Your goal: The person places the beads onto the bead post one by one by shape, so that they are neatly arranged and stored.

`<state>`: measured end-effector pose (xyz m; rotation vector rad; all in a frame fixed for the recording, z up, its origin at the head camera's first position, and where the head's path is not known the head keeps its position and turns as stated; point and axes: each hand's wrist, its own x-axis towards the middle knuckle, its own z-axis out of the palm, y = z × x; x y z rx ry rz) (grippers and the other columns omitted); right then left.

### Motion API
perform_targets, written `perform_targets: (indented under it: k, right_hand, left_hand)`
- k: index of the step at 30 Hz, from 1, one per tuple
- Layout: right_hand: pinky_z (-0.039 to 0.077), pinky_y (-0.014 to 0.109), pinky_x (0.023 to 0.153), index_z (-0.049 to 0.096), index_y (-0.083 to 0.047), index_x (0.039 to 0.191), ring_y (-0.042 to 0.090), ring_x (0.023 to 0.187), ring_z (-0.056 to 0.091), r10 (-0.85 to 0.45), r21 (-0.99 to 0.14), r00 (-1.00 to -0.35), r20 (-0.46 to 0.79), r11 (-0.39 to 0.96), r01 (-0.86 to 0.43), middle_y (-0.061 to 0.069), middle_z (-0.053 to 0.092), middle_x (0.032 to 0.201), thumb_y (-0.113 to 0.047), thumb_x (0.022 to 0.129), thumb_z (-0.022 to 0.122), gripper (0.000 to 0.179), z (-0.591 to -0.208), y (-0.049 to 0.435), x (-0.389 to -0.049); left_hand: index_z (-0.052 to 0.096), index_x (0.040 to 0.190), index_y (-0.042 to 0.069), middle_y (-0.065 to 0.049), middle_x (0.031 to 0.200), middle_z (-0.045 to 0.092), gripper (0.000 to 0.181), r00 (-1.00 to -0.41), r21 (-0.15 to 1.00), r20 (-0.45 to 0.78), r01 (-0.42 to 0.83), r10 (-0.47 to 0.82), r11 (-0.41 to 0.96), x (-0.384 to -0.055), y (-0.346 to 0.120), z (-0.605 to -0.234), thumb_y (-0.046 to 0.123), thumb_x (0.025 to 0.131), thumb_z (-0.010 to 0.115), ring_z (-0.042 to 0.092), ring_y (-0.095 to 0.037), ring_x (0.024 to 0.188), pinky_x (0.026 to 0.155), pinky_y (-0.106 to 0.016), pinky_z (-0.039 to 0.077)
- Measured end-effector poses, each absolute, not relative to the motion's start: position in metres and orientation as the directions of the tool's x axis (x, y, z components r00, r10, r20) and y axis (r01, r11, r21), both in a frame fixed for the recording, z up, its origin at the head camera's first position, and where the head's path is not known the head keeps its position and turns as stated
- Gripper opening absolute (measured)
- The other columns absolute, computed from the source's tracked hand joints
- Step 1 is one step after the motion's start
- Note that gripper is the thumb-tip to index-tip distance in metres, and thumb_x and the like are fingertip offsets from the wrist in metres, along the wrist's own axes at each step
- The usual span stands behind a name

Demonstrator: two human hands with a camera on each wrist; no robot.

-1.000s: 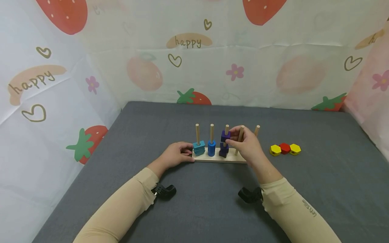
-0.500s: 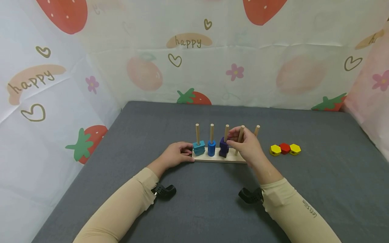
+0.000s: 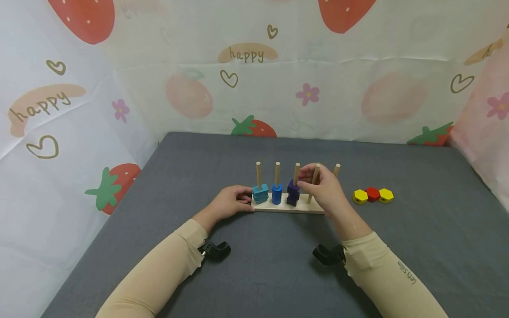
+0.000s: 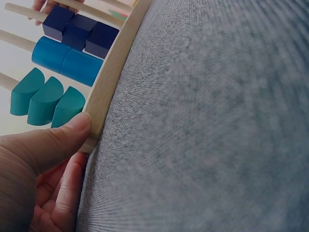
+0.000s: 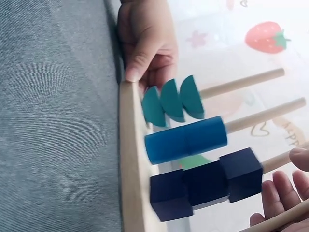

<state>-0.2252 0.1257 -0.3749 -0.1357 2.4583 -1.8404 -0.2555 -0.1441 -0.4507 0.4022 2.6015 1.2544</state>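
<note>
My left hand (image 3: 227,203) grips the left end of a wooden peg board (image 3: 286,210), thumb pressed on its edge in the left wrist view. Three teal half-round blocks (image 4: 46,101) are stacked on the leftmost peg. Beside them, blue cylinders (image 5: 186,140) fill the lower part of the second peg. The third peg carries three dark purple cube-like blocks (image 5: 207,183), turned at differing angles. My right hand (image 3: 328,192) hovers by that peg, just above the top purple block, thumb and fingers apart with nothing held. It partly hides the two right-hand pegs.
To the right of the board, two yellow hexagonal blocks (image 3: 360,197) and a red hexagonal block (image 3: 372,194) lie in a row on the grey cloth (image 3: 262,274). A printed curtain (image 3: 159,97) stands behind the table.
The top purple block has slid down its peg onto the two below. My right hand has let go of it and moved slightly away. The left hand stays in place.
</note>
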Motion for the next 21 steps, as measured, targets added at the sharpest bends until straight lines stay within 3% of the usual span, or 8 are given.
perform_targets:
  k: [4,12,21]
  right_hand:
    - [0.042,0.037,0.095,0.049,-0.005,0.116,0.024,0.101,0.051,-0.116,-0.96,-0.993,0.017,0.277,-0.048,0.012,0.053,0.111,-0.009,0.088,0.061,0.03,-0.367,0.126,-0.226]
    - [0.046,0.022,0.08,0.051,-0.006,0.116,0.022,0.093,0.051,-0.149,-0.942,-0.977,0.152,0.276,-0.188,0.01,0.056,0.108,-0.011,0.089,0.059,0.028,-0.346,0.13,-0.224]
    - [0.046,0.019,0.085,0.05,-0.004,0.118,0.013,0.099,0.056,-0.194,-0.938,-0.945,0.264,0.177,-0.299,0.009,0.057,0.11,-0.009,0.09,0.058,0.03,-0.317,0.144,-0.22]
  left_hand:
    - [0.06,0.119,0.011,0.0,0.1,0.062,0.051,-0.938,0.786,-0.086,0.143,0.335,0.602,-0.256,-0.144,-0.451,0.019,0.072,0.078,0.058,-0.009,0.091,0.081,-0.025,0.049]
    - [0.06,0.12,0.011,0.0,0.102,0.062,0.052,-0.94,0.781,-0.088,0.141,0.331,0.608,-0.256,-0.144,-0.452,0.019,0.072,0.078,0.059,-0.009,0.092,0.081,-0.024,0.049]
    - [0.059,0.121,0.011,0.0,0.103,0.062,0.053,-0.939,0.785,-0.085,0.144,0.335,0.603,-0.256,-0.144,-0.452,0.019,0.072,0.079,0.059,-0.009,0.093,0.081,-0.024,0.05]
